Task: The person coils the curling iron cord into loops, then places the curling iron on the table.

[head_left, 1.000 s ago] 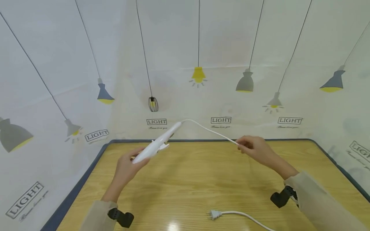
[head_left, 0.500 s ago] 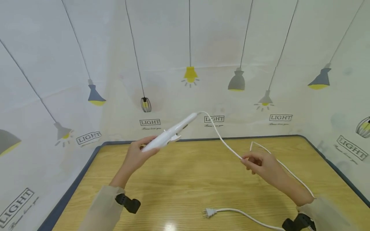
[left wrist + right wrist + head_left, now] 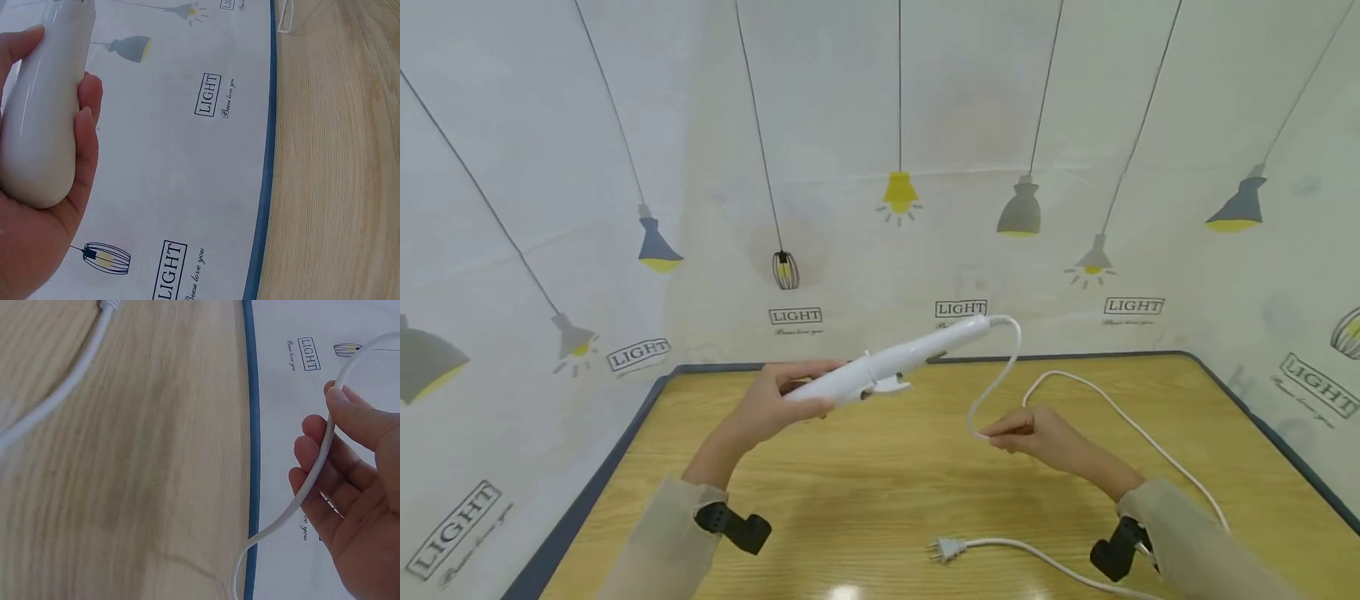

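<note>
My left hand (image 3: 760, 408) grips the thick end of a long white corded appliance (image 3: 902, 358), held tilted above the table. A small white tab (image 3: 891, 385) sticks out of its underside; its exact kind is unclear. In the left wrist view, thumb and fingers wrap around the smooth, rounded end (image 3: 40, 150). The white cord (image 3: 1013, 350) leaves the appliance's thin far end and bends down to my right hand (image 3: 1048, 440). There the thumb and index finger pinch it. The right wrist view shows the cord (image 3: 315, 465) running across the other, loosely curved fingers.
A two-pin plug (image 3: 950, 549) lies on the wooden table (image 3: 865, 492) near the front, its cord trailing right. More cord (image 3: 1138, 429) loops over the right side. A lamp-patterned covering (image 3: 842, 125) rises behind the table's dark blue edge (image 3: 1090, 358).
The appliance has swung flatter, its cord end moving right. My right hand has moved lower, so the cord now hangs in a tighter bend. The view has shifted slightly.
</note>
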`<state>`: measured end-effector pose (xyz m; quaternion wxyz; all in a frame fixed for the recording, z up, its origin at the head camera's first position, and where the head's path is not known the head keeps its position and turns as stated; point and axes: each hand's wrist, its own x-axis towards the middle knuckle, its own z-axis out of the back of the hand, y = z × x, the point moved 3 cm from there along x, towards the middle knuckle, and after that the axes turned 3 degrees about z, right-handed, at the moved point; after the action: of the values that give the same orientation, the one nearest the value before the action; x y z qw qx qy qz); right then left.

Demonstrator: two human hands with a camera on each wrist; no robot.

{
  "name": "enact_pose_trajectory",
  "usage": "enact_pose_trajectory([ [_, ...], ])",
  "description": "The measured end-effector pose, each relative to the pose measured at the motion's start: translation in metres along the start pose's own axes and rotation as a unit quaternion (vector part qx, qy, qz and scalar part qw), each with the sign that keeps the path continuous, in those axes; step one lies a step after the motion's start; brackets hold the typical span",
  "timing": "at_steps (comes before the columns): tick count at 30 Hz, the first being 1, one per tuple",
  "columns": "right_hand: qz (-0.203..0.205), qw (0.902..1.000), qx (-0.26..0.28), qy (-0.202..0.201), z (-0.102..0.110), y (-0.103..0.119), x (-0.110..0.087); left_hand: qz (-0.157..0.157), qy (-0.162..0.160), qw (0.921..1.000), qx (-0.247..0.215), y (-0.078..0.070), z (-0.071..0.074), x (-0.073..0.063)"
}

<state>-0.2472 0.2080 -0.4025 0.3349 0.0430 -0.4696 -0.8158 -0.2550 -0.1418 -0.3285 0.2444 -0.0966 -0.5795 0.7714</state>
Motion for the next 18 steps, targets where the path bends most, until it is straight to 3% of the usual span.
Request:
enact_pose_trajectory([
  [9,0.05,0.998,-0.034,-0.015,0.025,0.014,0.05,-0.011,0.091,0.9953,-0.031,0.005,-0.005,-0.023],
  [14,0.01,0.9965,-0.083,-0.01,0.04,0.024,0.066,-0.037,0.134,0.99,-0.027,0.01,-0.01,-0.031],
  [18,0.012,0.9934,-0.113,-0.019,0.05,0.035,0.076,-0.046,0.145,0.9881,-0.018,0.014,-0.011,-0.034],
])
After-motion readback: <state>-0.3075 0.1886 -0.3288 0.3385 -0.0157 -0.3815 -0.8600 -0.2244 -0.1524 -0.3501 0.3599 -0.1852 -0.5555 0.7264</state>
